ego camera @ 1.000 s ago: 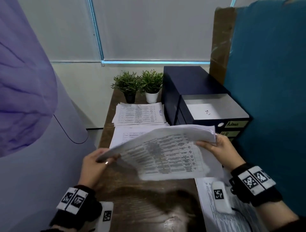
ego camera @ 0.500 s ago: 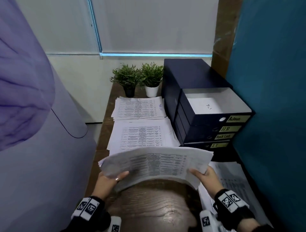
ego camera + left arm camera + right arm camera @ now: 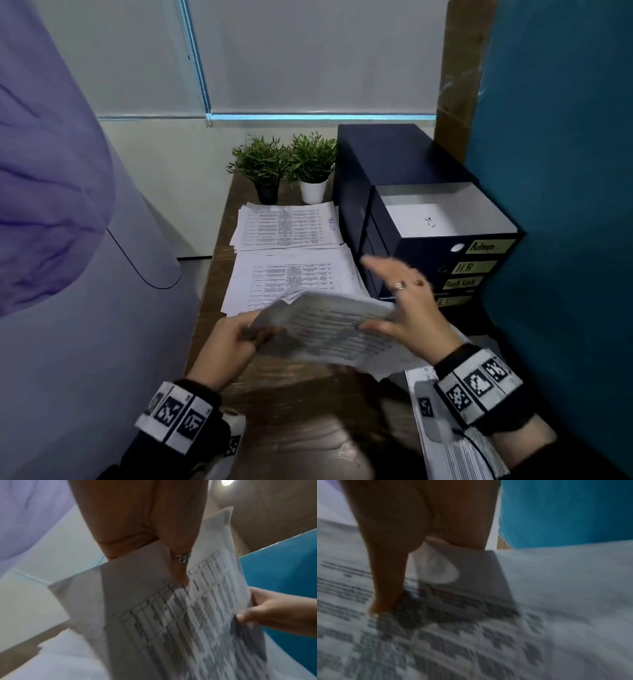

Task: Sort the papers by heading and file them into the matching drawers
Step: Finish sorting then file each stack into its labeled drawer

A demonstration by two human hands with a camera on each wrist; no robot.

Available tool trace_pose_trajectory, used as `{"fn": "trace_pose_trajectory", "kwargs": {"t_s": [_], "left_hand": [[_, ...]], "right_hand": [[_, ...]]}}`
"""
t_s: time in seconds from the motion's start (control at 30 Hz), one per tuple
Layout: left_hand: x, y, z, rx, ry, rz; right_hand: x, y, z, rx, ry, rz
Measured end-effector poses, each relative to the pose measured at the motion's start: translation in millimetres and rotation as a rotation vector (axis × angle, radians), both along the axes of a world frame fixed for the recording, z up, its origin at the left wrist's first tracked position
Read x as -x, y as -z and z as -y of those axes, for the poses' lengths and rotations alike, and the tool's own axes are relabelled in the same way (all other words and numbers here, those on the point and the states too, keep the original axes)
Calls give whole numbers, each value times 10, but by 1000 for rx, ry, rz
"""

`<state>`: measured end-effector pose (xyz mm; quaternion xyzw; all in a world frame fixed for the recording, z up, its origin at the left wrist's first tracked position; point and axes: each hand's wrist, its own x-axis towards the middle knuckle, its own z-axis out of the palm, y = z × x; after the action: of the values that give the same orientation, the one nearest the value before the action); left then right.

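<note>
My left hand (image 3: 226,346) pinches the left edge of a paper sheaf (image 3: 335,329), fingers (image 3: 178,545) curled round it, held above the worktop (image 3: 301,404) in front of the drawer unit (image 3: 428,240). My right hand (image 3: 407,308) has fingers spread straight, thumb on the sheaf's right edge. Top drawer, labelled Admin (image 3: 445,212), stands pulled out with one sheet inside. Two sorted stacks (image 3: 291,253) lie beyond, a further sheet (image 3: 452,455) under my right wrist.
</note>
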<state>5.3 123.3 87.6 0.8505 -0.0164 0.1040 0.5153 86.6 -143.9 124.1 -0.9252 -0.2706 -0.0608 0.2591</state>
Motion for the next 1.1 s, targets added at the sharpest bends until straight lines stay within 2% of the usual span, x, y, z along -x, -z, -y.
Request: {"fn": "trace_pose_trajectory", "kwargs": {"t_s": [0.07,0.13,0.17,0.2,0.3,0.37,0.47,0.57,0.7,0.83,0.97,1.03,1.1], "left_hand": [[-37,-80,-82,-106,8,-19],[-65,-107,-197,-190,-37,-70],[-74,-125,-232,-159,-71,-85],[-89,-133,-247,-50,-116,-77],[-130,-195,-111,545,-163,15],[-188,-193,63,728,-125,28],[-211,-202,356,653,-89,6],[-208,-51,527,607,-108,-33],[-97,303,624,571,-100,-234],[-70,418,607,530,-112,-262],[-84,400,660,571,-146,-298],[-115,394,661,500,-185,-314],[-164,360,577,337,-172,-251]], "right_hand": [[-29,-20,-40,-15,-98,-251],[-29,30,-13,-209,-85,-388],[-25,54,17,-305,-58,-411],[-17,64,47,-402,-31,-415],[1,94,111,-674,34,-477],[46,107,114,-793,50,-483],[139,178,85,-913,81,-473],[232,416,95,-903,129,-517],[332,774,153,-908,197,-682],[318,760,200,-945,168,-726],[305,790,203,-874,183,-739],[317,815,215,-837,197,-754],[266,735,306,-849,269,-669]]}}
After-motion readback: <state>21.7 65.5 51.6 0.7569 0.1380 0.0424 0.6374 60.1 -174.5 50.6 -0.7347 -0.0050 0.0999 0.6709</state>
